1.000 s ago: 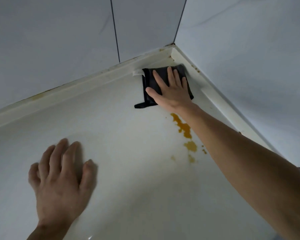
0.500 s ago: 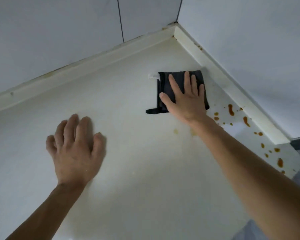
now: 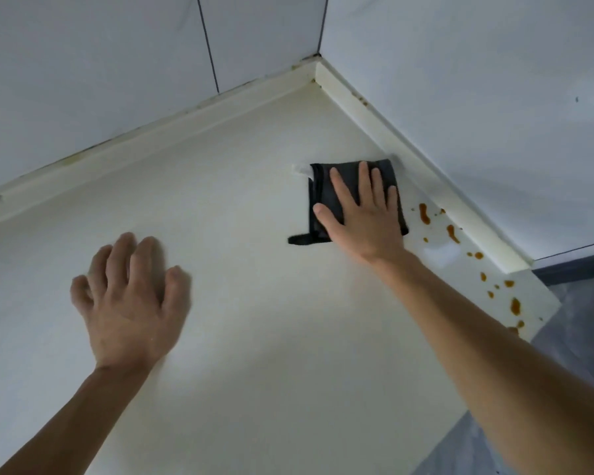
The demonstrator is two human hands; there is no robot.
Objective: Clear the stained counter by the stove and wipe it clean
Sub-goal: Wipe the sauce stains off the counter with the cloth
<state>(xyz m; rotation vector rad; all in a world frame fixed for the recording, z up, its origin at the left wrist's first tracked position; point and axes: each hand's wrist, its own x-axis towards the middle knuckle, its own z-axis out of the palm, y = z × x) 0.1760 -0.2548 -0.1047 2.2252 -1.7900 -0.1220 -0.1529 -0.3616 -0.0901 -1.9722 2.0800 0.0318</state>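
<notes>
Right fingers (image 3: 366, 181): They are held straight and a little apart, and they are pressed flat on top of the cloth.
Right hand (image 3: 364, 217): It is laid palm down on the cloth, with the arm stretched out from the lower right.
Cloth (image 3: 319, 200): It is dark and folded into a square. It is laid on the counter just beside the raised edge on the right. A small white tag is seen at its top left corner, and a dark loop at its bottom left.
Left fingers (image 3: 117, 255): They are bent a little and spread out. Nothing is held in them.
Left hand (image 3: 127, 303): It is rested palm down on the counter, well apart from the cloth.
Stains (image 3: 425, 213): Orange-brown drops are seen to the right of the cloth, along the raised edge.
Counter (image 3: 254, 320): It is pale cream, and a corner is made by the grey walls (image 3: 460, 80) behind it.
</notes>
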